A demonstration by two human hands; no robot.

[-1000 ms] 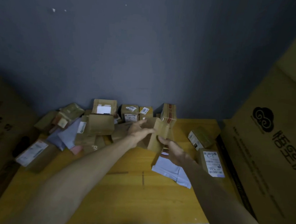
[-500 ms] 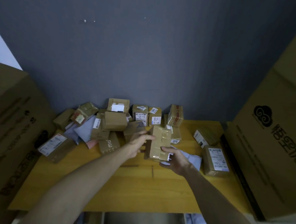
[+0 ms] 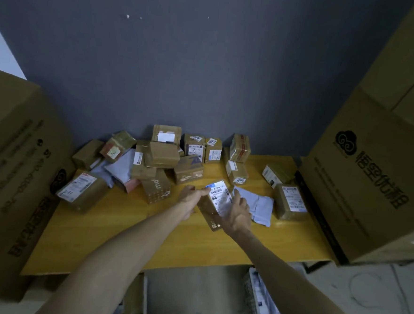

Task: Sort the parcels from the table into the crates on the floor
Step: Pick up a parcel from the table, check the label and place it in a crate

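Both hands hold a small brown cardboard parcel with a white shipping label [image 3: 219, 199] above the yellow wooden bench [image 3: 113, 226]. The left hand [image 3: 190, 198] grips its 9 o'clock edge; the right hand [image 3: 236, 214] cups its 4 o'clock side, fingers curled around it.

Brown parcel [image 3: 216, 205] held above yellow table [image 3: 112, 233], tilted, white label up; other parcels [image 3: 162, 153] piled behind.

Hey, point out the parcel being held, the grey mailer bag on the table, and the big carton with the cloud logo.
held parcel [image 3: 219, 197]: head view, on its white label.
grey mailer bag [image 3: 259, 206]: head view, bag's middle.
cloud-logo carton [image 3: 370, 192]: head view, printed front face.
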